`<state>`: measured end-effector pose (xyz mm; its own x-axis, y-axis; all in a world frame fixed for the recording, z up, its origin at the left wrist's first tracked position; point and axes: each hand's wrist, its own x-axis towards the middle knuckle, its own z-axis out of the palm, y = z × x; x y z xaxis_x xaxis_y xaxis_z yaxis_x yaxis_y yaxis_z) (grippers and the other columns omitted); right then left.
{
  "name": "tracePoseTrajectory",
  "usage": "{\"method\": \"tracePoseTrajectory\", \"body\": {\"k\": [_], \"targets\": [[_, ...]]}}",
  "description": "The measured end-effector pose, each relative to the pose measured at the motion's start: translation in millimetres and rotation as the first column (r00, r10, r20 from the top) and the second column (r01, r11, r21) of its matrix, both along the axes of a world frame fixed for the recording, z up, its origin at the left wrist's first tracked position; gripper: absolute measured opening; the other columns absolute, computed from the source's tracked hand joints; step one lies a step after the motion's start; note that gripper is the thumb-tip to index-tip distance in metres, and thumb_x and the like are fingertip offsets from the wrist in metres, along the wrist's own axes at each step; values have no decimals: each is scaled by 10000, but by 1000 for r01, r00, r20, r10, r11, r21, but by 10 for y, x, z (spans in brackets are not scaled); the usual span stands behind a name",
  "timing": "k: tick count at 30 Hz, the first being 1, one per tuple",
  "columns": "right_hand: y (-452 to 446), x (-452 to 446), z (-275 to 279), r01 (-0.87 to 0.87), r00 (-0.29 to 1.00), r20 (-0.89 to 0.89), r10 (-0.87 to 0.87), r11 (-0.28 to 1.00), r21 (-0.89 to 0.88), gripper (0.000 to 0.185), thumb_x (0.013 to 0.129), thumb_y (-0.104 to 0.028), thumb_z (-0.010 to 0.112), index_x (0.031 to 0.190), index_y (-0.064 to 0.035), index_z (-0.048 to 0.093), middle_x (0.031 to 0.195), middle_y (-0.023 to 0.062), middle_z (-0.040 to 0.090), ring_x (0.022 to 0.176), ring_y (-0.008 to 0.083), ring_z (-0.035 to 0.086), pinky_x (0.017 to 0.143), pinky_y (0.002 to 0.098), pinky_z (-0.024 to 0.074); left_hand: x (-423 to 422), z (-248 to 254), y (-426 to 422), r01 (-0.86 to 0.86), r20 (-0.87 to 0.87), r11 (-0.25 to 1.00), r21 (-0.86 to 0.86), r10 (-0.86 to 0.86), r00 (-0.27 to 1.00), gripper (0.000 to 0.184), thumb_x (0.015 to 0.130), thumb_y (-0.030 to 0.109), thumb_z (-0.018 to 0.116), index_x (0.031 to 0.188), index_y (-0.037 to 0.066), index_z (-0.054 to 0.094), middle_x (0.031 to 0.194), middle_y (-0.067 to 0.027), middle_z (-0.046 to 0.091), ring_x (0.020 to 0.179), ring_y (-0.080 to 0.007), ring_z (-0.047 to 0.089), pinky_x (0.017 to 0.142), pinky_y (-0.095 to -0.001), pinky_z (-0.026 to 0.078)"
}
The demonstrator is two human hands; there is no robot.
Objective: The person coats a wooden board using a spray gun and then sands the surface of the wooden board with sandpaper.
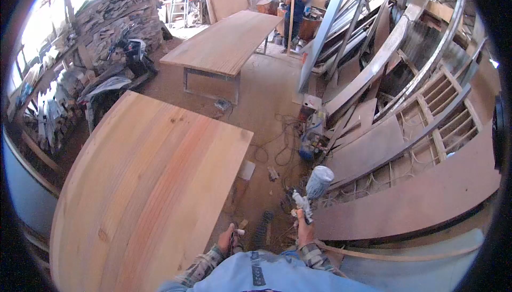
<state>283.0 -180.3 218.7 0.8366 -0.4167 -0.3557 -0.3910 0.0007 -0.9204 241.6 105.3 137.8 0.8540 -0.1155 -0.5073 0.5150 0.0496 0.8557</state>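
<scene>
Light-blue shirt (218,276) cloth is occupying the lower edge of the view, nearest the camera. Its dark printed strip (257,270) is carrying pale lettering; the characters are appearing too small to read.

Right hand (304,232): the fingers are wrapping around the grip of the spray gun (302,202). The spray gun is sitting forward of the shirt, to the right of the wooden panel (154,174). Its body is leaning toward the upper left, and its cup (320,181) is rising toward the upper right. The nozzle is seemingly facing forward and left, though blur is limiting certainty.

Left hand (226,240): the fingers are curling around a small white-ended part (240,232), whose white end is pointing right. This hand is appearing beside the right edge of the wooden panel.

The wooden panel's plank seams and long axis are running away from the wearer, slightly rightward. Farther off, the desk (224,38) is standing on metal legs, its long axis likewise running away toward the upper right.
</scene>
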Motion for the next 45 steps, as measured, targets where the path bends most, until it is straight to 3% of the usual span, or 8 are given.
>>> {"method": "tracePoseTrajectory", "body": {"k": [3, 5, 7, 11, 23, 25, 41, 45], "targets": [[-115, 435, -42, 26, 995, -91, -31, 998, -54, 541, 913, -528, 629, 1112, -27, 684, 940, 40, 654, 740, 129, 552, 669, 356, 457, 566, -175, 98, -204, -141, 950, -235, 174, 975, 623, 972, 587, 427, 919, 11, 659, 488, -30, 493, 390, -137, 464, 389, -296, 359], [44, 658, 375, 140, 988, -57, -141, 990, -21, 512, 860, -623, 623, 848, -115, 685, 612, -40, 483, 552, 91, 420, 538, 283, 307, 948, -144, 179, -260, -166, 946, -193, 230, 959, 604, 975, 571, 432, 890, 18, 661, 469, -23, 474, 379, -131, 451, 377, -295, 341], [259, 734, 952, 145, 949, -266, -171, 983, -115, 761, 936, -585, 541, 1334, 63, 510, 1318, 141, 541, 1147, 332, 523, 971, 469, 400, 1248, -390, 359, -161, 55, 987, 7, 160, 986, 542, 981, 520, 457, 878, 29, 663, 460, -19, 472, 380, -123, 453, 370, -295, 338], [-36, 1426, 533, 259, 929, 255, -269, 963, 72, 464, 892, -584, 610, 983, -133, 674, 692, -46, 538, 532, 44, 397, 474, 253, 296, 1646, -110, 462, -369, -43, 913, -171, 367, 929, 456, 976, 463, 498, 901, 49, 674, 494, -23, 510, 392, -115, 442, 374, -271, 304], [-904, 3329, -266, 113, 993, -46, -107, 982, 150, 507, 854, -546, 694, 1076, -93, 641, 814, -19, 598, 575, 90, 484, 499, 278, 400, 2790, -587, -139, -519, 201, 838, 167, 487, 850, 286, 926, 301, 625, 979, 22, 658, 744, -59, 670, 538, -127, 554, 490, -275, 439], [-1113, 3519, -429, 60, 929, -370, 4, 985, 161, 549, 835, -576, 699, 1029, -65, 649, 797, -3, 599, 612, 99, 503, 529, 294, 413, 3024, -498, -120, -501, 212, 821, 275, 456, 864, 266, 921, 279, 635, 966, 17, 656, 739, -60, 667, 571, -138, 581, 529, -295, 467], [-2408, 4338, -781, 125, 983, -112, -144, 979, -159, 380, 909, -380, 690, 1135, -87, 605, 903, 6, 639, 633, 93, 562, 526, 259, 448, 4084, -487, -423, -493, 329, 349, 797, 434, 839, 238, 902, 277, 624, 982, 56, 583, 843, -127, 652, 791, -279, 645, 706, -400, 508], [-2353, 4864, -691, 27, 999, 30, -22, 982, -187, 405, 894, -411, 701, 1115, -84, 613, 896, 2, 636, 629, 90, 550, 556, 258, 453, 4613, -36, -536, -402, 121, 563, 722, 469, 875, 253, 906, 291, 630, 961, 49, 583, 813, -111, 657, 775, -251, 656, 705, -394, 513]]}}
